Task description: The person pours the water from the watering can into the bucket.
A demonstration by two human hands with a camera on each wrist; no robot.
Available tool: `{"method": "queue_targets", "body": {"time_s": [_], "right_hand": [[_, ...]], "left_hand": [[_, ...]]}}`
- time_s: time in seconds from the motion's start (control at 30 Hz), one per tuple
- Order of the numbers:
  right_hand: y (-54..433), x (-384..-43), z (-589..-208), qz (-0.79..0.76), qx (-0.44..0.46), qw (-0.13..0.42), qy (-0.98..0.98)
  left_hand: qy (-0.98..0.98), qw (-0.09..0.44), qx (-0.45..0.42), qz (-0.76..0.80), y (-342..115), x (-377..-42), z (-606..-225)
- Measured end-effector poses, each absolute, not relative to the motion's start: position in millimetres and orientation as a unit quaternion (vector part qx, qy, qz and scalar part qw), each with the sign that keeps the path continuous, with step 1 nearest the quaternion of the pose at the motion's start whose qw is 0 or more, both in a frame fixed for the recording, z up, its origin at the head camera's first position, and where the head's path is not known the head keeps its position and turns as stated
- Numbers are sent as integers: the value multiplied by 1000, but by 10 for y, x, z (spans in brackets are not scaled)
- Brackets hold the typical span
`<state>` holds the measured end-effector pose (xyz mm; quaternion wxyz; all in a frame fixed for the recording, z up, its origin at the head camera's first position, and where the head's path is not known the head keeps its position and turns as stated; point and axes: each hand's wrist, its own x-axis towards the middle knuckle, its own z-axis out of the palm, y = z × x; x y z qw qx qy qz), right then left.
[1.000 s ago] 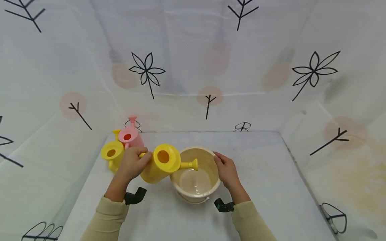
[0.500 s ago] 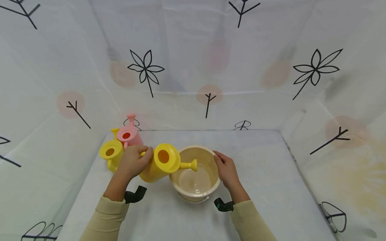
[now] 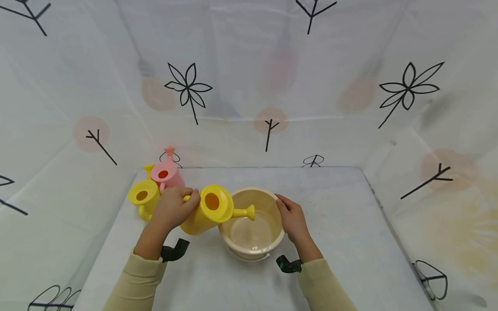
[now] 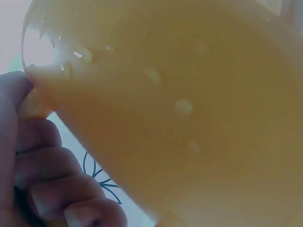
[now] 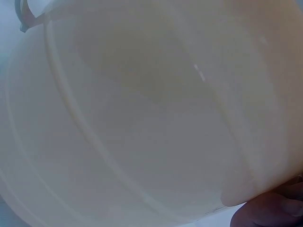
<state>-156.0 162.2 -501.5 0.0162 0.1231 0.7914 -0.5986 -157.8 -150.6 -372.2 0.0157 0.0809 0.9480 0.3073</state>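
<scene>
Head view: landmark = beige bucket (image 3: 253, 198), standing on the white bench (image 3: 350, 233). Left hand (image 3: 173, 208) is left of the bucket, grip curled round the handle of a yellow watering can (image 3: 205, 219). That can sits just left of the bucket, tilted, spout reaching out over the bucket's opening. Right hand (image 3: 293, 220) is at the bucket's right side, grip pinching its rim. Second yellow can (image 3: 153, 199) and pink can (image 3: 176, 177) stand close together, well left of the bucket and toward its far side. Patterned cloth (image 3: 319, 125) rises beyond the bucket.

Left wrist view: held can's translucent wall fills most of it, pale droplet-like spots on it. Fingers curled by the handle, grip confirmed.

Right wrist view: bucket's ribbed outer wall fills most of it. Only fingertips show, at the bucket's edge, lower right corner; rest of that grip can't be seen here.
</scene>
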Motion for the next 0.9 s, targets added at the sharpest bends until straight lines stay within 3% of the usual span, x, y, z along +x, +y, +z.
{"method": "queue_targets", "body": {"time_s": [0.9], "right_hand": [[1612, -1562, -5011, -604, 129, 17, 787]], "left_hand": [[956, 37, 75, 282, -1472, -1588, -3655]]}}
